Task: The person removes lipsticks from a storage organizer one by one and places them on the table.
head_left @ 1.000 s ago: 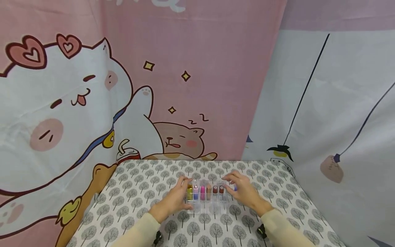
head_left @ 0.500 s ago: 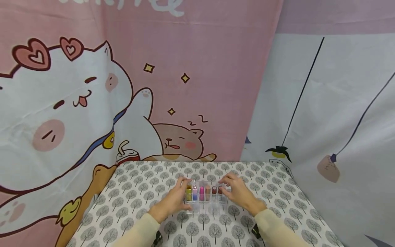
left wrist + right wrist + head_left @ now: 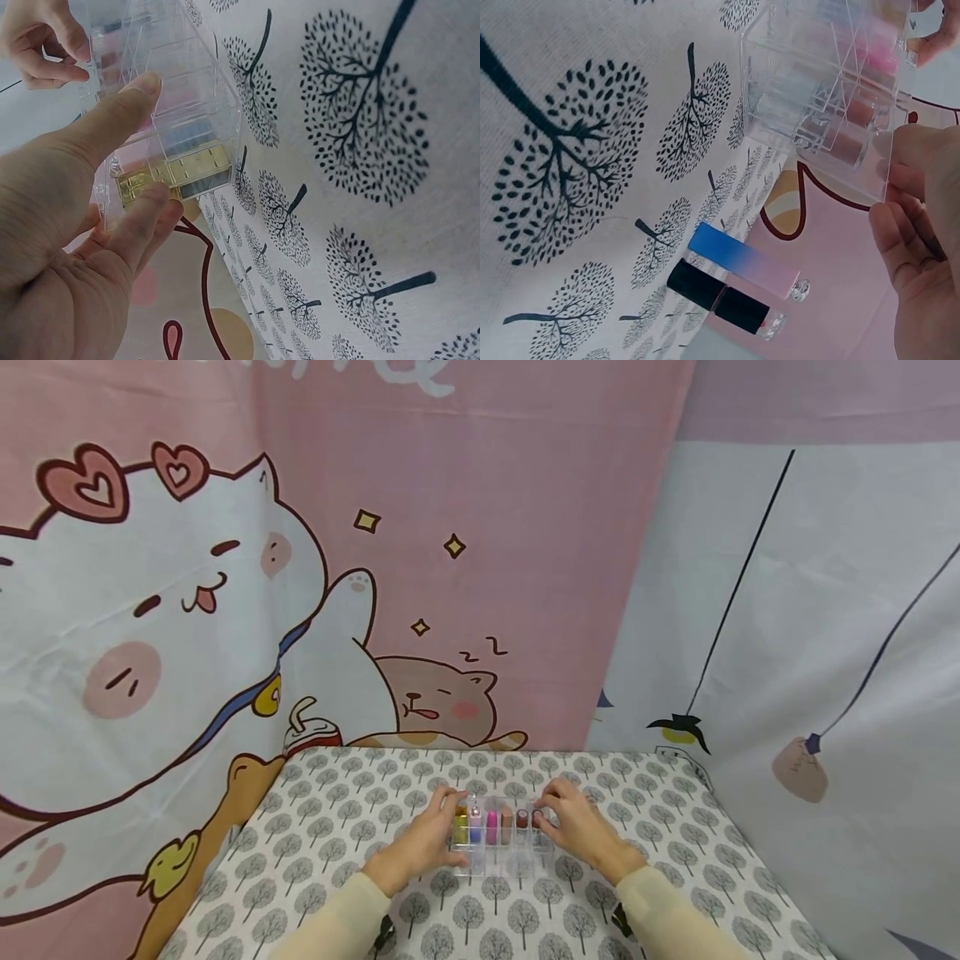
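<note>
A clear plastic lipstick organizer [image 3: 517, 863] stands on the patterned tablecloth. Its back row holds several tubes, among them a gold lipstick [image 3: 199, 169], a bright pink one [image 3: 492, 828] and dark brown-capped ones at the right. My left hand [image 3: 429, 837] grips the organizer's left end, with its thumb across the front and fingers against the gold tube's side. At the opposite end, my right hand [image 3: 587, 828] pinches the organizer's upper right edge; the exact finger contact is partly blurred. Beside it lie a blue-to-pink lipstick [image 3: 742, 259] and a black lip tube [image 3: 718, 295].
The white tablecloth [image 3: 330, 852] carries a grey tree print. A pink cartoon curtain [image 3: 525, 568] hangs behind the table, and a pale curtain [image 3: 750, 610] borders the right side. In the head view, the two loose tubes are hidden behind my right hand.
My right hand has moved left onto the organizer's right end; its fingers were further right and more spread before. My left hand keeps its hold. The head view has shifted slightly.
</note>
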Demonstrator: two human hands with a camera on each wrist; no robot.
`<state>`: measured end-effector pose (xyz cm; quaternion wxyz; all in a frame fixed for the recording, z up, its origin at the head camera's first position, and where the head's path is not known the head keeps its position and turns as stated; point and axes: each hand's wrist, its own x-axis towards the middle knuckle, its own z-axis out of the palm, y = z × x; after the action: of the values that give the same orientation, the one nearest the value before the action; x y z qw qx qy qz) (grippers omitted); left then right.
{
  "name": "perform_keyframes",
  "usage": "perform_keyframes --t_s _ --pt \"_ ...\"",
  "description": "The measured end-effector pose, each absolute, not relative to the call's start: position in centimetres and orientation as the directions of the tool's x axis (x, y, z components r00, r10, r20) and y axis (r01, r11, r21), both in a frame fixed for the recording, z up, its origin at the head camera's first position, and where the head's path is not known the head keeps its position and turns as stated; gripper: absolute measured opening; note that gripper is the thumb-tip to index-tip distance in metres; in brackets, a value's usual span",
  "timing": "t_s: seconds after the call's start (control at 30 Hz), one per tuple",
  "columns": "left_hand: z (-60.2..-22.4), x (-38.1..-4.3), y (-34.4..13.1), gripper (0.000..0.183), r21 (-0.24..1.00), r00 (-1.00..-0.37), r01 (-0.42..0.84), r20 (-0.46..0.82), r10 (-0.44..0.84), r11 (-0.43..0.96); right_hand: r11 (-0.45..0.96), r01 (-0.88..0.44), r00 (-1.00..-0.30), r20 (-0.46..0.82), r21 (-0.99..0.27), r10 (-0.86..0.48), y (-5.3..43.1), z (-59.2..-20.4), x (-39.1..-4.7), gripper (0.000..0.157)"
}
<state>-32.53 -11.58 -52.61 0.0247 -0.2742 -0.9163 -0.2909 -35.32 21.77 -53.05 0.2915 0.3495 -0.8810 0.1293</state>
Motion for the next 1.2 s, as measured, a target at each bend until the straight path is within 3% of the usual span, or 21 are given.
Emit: perform_keyframes --t_s 0.43,1.2 --pt "-52.62 -32.46 -11.31 0.118 0.532 -0.849 0.512 0.198 0.489 0.674 0.742 -0.67 -0.644 0.508 -0.016 -0.571 21.76 -53.03 -34.93 0.01" --pt "-52.44 -32.63 -11.32 0.119 0.512 -0.852 0.51 0.194 0.485 0.691 0.77 -0.638 -0.666 0.5 0.001 -0.553 20.96 -52.62 -34.89 0.021"
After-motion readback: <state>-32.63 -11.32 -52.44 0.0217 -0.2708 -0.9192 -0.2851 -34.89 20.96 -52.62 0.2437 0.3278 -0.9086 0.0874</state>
